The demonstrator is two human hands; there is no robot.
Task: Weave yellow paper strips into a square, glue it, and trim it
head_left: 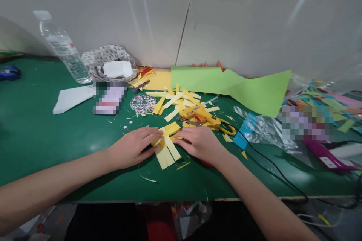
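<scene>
Between my two hands lies a small weave of crossed yellow and pale yellow paper strips point(165, 153) on the green table. My left hand point(135, 146) grips its left edge, with the thumb below and the fingers on top. At the right edge, my right hand point(198, 144) pinches the end of a darker yellow strip; its fingertips are partly hidden. Just beyond the right hand rest a yellow glue gun point(202, 113) and scissors with a yellow handle point(230, 130), amid a heap of loose yellow strips point(172, 101).
A round dish of colourful googly eyes or beads point(143, 104) stands left of the heap. Behind are green card point(209, 79), a patterned cloth bag point(107, 54) and a water bottle point(65, 47). A black cord point(274, 171) crosses the right side near plastic wrap point(268, 133) and a purple object point(325, 154).
</scene>
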